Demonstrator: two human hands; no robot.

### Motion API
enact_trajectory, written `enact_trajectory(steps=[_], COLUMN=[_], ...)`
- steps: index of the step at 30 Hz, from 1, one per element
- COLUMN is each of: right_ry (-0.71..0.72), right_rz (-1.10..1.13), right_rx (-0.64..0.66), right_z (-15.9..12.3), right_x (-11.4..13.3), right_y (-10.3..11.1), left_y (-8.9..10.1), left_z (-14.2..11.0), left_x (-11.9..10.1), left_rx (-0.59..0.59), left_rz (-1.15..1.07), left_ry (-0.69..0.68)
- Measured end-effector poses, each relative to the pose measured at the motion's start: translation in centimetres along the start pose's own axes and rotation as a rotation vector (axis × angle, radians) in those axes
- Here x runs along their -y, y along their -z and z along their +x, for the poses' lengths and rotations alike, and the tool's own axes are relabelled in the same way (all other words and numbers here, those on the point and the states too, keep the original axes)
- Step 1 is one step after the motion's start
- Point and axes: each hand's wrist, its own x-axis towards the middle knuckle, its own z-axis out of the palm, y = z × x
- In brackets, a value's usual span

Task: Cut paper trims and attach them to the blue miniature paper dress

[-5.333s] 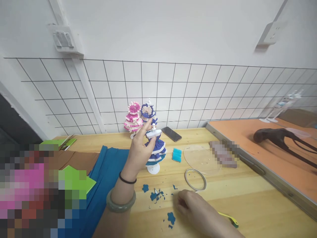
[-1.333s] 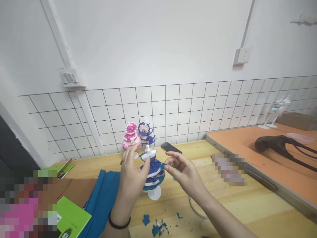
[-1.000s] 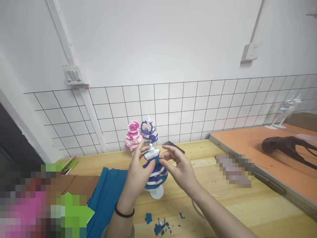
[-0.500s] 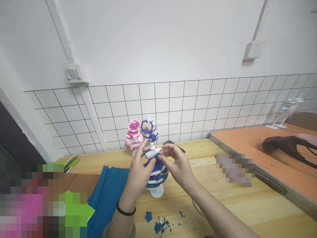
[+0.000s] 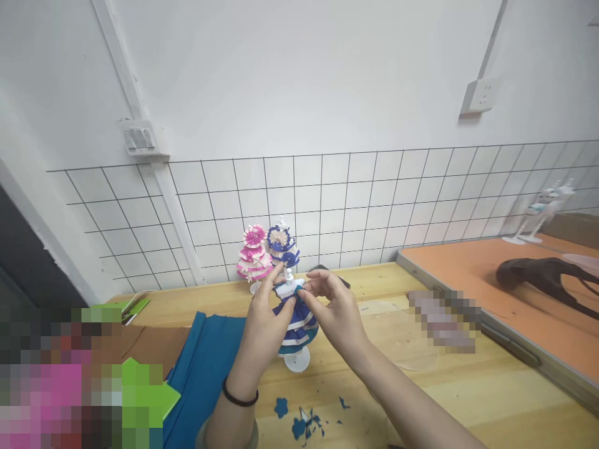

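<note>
A small dress model (image 5: 296, 324) with blue and white ruffled tiers stands on a white round base on the wooden table (image 5: 468, 386). My left hand (image 5: 264, 324) grips its left side near the white bodice. My right hand (image 5: 334, 312) pinches a small blue piece against the bodice at the waist, fingers closed. Two finished paper dress models, a pink one (image 5: 253, 255) and a dark blue one (image 5: 282, 244), stand behind by the tiled wall.
Blue foam sheet (image 5: 201, 368) and green sheets (image 5: 145, 399) lie at the left. Blue flower cut-outs and scraps (image 5: 299, 421) lie near the front edge. A dark phone (image 5: 322, 269) peeks out behind my hands. An orange board (image 5: 515, 280) with a dark object sits at the right.
My right hand came up from the table with a small blue piece and moved it onto the dress bodice. My left hand kept its hold on the model.
</note>
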Motion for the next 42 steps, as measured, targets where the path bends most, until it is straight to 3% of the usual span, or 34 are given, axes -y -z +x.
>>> enact_trajectory(steps=[11,19,27,35,42], right_ry=[-0.078,-0.086,-0.193,-0.272,-0.299], right_rz=[-0.081,-0.089,0.114,0.335,0.347], right_rx=[-0.012,-0.011,0.029,0.085,0.073], right_z=[0.2,0.6,1.2,0.7,0.3], right_x=[0.7,0.2,-1.7,-1.5,-1.4], right_y=[0.0,0.4,0.2,0.6,0.9], left_y=[0.4,0.6,0.6,0.6,0.3], left_z=[0.0,0.0,0.1,0.1,0.1], left_x=[0.0,-0.1,-0.1,0.0,0.3], left_rx=[-0.003,0.006,-0.002,-0.006,0.002], left_rz=[0.080,0.071,0.027,-0.009,-0.044], left_ry=[-0.065,-0.036,-0.007,-0.007,-0.001])
